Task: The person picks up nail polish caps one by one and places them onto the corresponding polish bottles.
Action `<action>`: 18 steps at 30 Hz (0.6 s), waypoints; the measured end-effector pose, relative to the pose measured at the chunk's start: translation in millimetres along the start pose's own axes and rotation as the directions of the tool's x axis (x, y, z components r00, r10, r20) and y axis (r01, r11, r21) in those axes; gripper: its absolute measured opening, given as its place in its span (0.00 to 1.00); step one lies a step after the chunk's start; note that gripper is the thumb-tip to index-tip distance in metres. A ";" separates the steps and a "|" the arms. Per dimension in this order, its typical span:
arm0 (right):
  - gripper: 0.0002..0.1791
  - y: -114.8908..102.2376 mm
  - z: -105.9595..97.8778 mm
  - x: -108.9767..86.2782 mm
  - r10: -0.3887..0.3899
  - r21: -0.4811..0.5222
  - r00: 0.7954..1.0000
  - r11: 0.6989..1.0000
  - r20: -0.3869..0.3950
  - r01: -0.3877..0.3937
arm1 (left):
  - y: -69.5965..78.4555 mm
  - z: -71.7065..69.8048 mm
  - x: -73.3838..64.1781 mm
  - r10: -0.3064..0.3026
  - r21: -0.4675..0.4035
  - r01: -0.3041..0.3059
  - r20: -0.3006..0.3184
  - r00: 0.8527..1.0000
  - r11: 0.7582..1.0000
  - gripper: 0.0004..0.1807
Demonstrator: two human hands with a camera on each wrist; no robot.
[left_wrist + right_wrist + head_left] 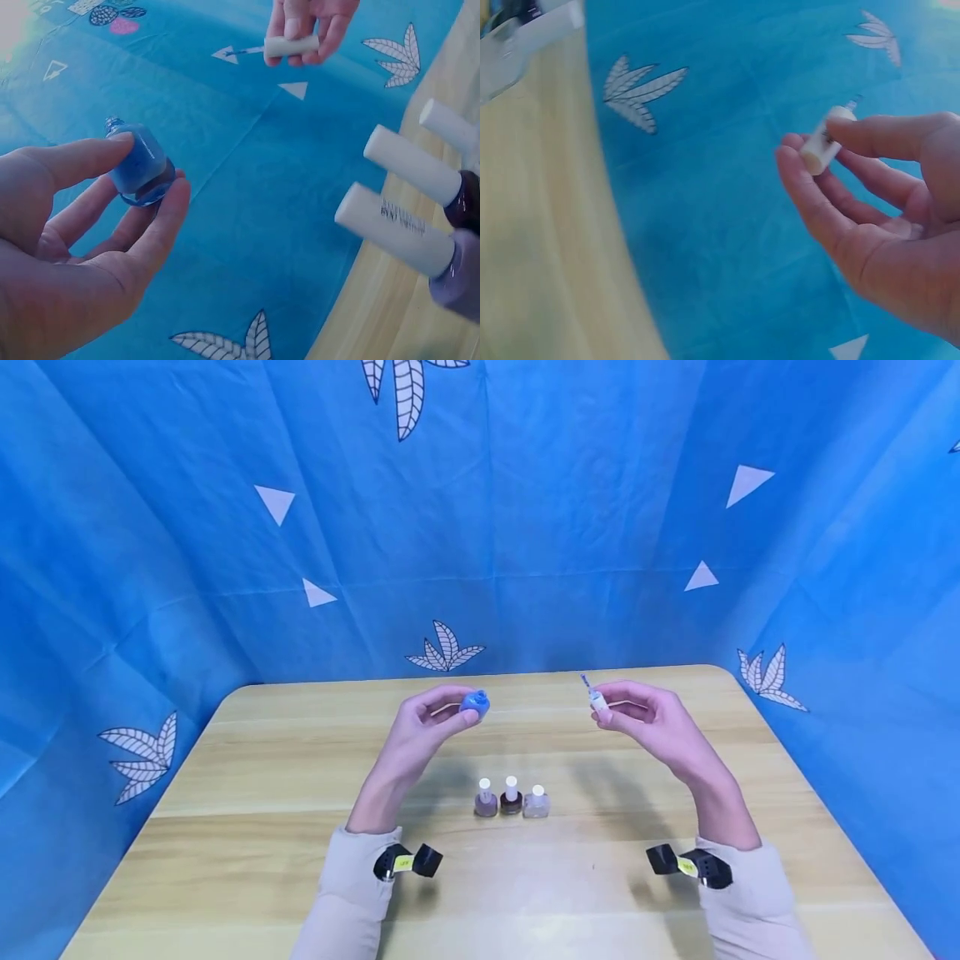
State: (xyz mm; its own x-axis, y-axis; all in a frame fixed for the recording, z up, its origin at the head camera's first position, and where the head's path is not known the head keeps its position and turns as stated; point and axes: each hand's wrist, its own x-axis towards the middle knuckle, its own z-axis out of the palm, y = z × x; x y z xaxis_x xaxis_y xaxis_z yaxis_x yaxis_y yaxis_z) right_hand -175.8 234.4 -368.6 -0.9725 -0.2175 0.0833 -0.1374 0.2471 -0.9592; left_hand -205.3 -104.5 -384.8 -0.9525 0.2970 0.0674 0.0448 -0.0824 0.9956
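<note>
My left hand (423,727) holds an uncapped blue nail polish bottle (141,166) above the table, pinched between thumb and fingers. Its threaded neck is bare. Off to the right, my right hand (651,722) pinches the white nail polish cap (825,142), and the cap's brush (586,682), tinted blue, points up and away. Bottle and cap are well apart. On the table between the forearms stand three white-capped polish bottles in a row: a greyish purple one (486,804), a dark one (512,802) and a clear-looking one (536,806).
The light wood table (262,760) reaches back to a blue cloth backdrop (570,527) with leaf and triangle prints, which also hangs at both sides. A black wrist camera (408,862) sits on the left sleeve, another camera (688,865) on the right.
</note>
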 end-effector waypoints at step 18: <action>0.14 -22.2 9.7 -9.5 -0.170 -0.043 0.975 0.985 -0.142 0.165 | -1.4 4.6 -8.2 0.017 -0.063 -0.020 -0.037 0.999 0.998 0.19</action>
State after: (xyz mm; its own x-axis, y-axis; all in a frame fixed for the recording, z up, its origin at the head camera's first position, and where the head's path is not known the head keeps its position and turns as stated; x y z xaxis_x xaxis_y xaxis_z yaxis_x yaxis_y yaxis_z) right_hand -161.7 221.9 -350.7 -0.9517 -0.1197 0.2826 -0.3043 0.2477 -0.9198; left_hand -196.2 -102.4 -386.4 -0.9620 0.2603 0.0821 0.0443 -0.1480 0.9880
